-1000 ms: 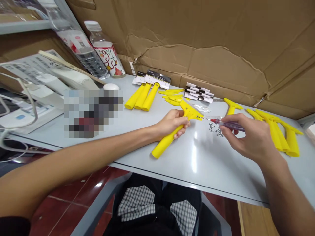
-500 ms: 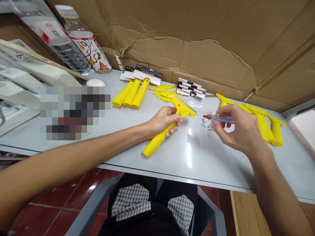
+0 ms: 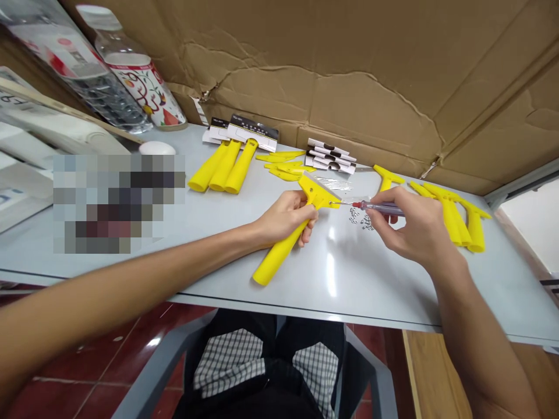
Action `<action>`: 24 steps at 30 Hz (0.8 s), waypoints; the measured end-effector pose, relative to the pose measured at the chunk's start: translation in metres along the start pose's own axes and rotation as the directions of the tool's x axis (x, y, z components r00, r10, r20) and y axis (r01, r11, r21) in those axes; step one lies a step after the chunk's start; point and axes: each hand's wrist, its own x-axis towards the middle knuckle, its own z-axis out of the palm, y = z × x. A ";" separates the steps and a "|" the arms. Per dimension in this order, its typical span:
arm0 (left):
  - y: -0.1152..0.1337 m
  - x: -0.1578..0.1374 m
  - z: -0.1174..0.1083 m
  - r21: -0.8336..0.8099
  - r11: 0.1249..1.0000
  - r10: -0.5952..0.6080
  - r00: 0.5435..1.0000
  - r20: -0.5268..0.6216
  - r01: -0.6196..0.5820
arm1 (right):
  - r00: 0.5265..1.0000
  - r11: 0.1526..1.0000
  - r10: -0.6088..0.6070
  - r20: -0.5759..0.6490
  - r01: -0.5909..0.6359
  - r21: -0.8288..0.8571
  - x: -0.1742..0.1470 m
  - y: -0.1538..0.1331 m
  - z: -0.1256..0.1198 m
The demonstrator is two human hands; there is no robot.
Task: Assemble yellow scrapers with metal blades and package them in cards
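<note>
My left hand (image 3: 293,218) is wrapped around the neck of a yellow plastic scraper (image 3: 279,254), its wide head tilted up to the right and its hollow handle pointing toward me. A thin blade edge shows along the head. Between the fingers of my right hand (image 3: 410,224) is a screwdriver (image 3: 379,207) with a clear purplish handle and red collar. Its shaft lies almost level, and the tip meets a screw at the right corner of the scraper head. Small screws (image 3: 365,221) lie scattered on the table just under the screwdriver.
Yellow handles with black-and-white cards (image 3: 238,169) lie at the back left. Yellow flat pieces (image 3: 288,169) and folded cards (image 3: 331,157) are behind my hands. More yellow scrapers (image 3: 454,215) lie right. Bottles (image 3: 142,87) stand back left; a cardboard sheet (image 3: 349,52) rises behind the table (image 3: 218,267).
The view has shifted slightly, so most things sit a little further left. The screwdriver tip stays at the scraper's corner screw, and both hands keep their holds.
</note>
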 end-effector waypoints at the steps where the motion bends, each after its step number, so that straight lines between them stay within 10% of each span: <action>1: 0.000 0.000 0.000 0.009 1.000 -0.004 1.000 0.008 0.004 | 1.000 1.000 0.002 0.003 -0.002 0.004 0.000 0.000 0.000; 24: -0.005 0.002 -0.003 0.017 0.997 0.070 0.997 0.037 -0.071 | 0.998 0.997 -0.062 -0.017 0.063 0.035 0.000 0.003 0.000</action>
